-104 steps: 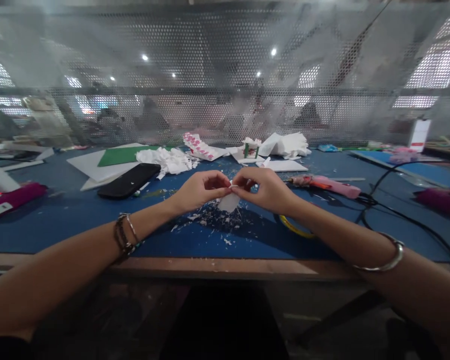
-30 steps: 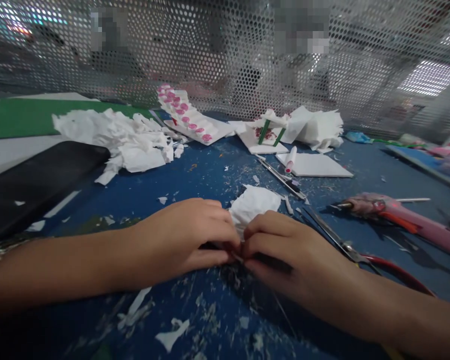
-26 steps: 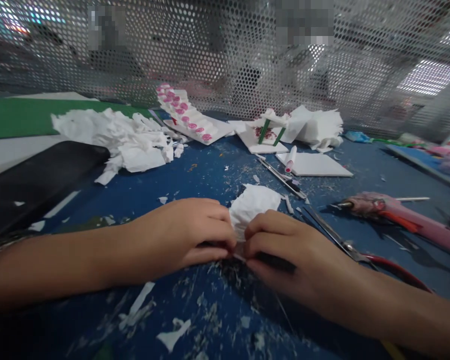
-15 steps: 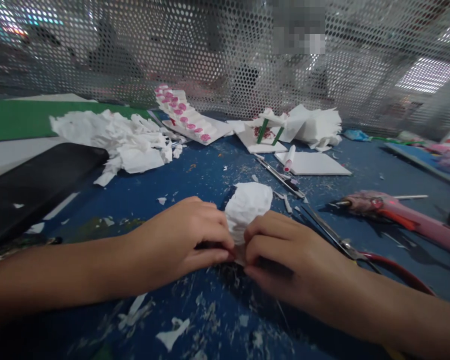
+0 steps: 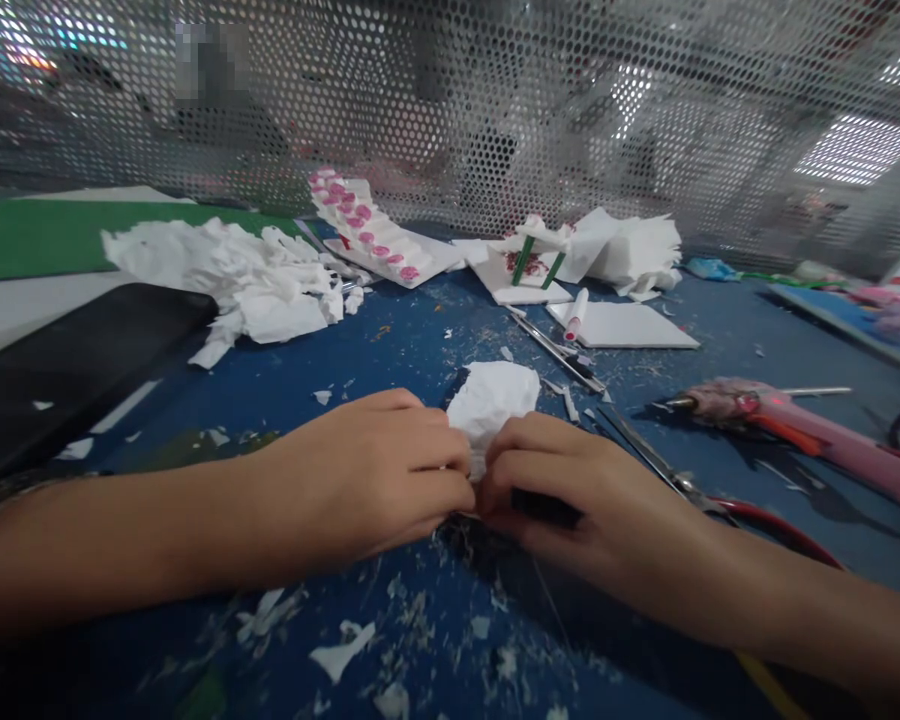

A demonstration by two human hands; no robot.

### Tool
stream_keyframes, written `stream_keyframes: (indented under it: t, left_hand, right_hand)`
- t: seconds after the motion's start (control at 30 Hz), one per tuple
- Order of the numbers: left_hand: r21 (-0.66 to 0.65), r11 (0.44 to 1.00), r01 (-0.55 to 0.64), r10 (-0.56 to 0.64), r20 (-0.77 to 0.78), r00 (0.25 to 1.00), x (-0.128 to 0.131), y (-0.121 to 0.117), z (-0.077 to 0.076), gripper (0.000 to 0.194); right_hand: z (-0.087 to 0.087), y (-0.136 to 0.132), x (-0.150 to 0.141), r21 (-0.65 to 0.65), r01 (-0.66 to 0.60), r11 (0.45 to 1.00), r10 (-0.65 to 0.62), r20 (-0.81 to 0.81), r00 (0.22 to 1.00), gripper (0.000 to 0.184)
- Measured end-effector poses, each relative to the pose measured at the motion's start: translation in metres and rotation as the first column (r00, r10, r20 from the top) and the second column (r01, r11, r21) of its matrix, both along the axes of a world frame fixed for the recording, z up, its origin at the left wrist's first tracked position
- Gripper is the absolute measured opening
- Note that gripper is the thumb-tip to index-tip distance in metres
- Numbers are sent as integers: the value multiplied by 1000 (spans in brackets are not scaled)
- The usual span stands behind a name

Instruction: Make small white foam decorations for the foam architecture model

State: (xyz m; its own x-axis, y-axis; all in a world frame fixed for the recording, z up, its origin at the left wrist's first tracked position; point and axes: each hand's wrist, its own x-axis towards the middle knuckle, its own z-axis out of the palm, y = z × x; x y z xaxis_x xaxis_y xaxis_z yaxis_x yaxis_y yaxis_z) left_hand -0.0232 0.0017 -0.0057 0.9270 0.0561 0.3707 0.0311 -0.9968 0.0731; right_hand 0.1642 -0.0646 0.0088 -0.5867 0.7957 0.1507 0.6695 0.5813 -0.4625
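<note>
Both hands meet at a crumpled piece of white tissue paper (image 5: 493,398) over the blue table. My left hand (image 5: 379,475) pinches its lower left edge with fingers curled and pressed together. From the other side, my right hand (image 5: 562,480) grips the lower right edge, thumb against the fingertips. The paper's top part fans out above the fingers; its lower end is hidden between them. Just right of my right hand lie red-handled pliers (image 5: 694,490), partly covered by the forearm. Tweezers (image 5: 559,350) rest beyond the paper.
A pink glue gun (image 5: 802,430) lies at the right. To the left are a black phone-like slab (image 5: 82,370) and a heap of torn white tissue (image 5: 247,280). Behind stand a white stepped model with pink dots (image 5: 367,225), a white pad (image 5: 630,326) with a marker (image 5: 577,315), and a perforated metal screen (image 5: 390,100).
The left fingers have closed up and shifted slightly right, nearer the right fingertips. Less of the paper's lower part shows between the hands.
</note>
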Motion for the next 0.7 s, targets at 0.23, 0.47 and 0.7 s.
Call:
stream_keyframes:
  t: [0.23, 0.47, 0.7]
  left_hand:
    - [-72, 994, -88, 82, -81, 993, 5, -3, 6, 12]
    - [-228, 949, -218, 185, -158, 970, 11, -5, 9, 6]
    - [-480, 856, -194, 150, -129, 980, 13, -4, 7, 6]
  right_hand:
    - [3, 0, 1, 8, 0, 1000, 0, 69, 998, 6]
    - [-1, 0, -1, -35, 76, 997, -75, 19, 997, 7]
    - [6, 0, -5, -138, 155, 978, -166, -71, 984, 9]
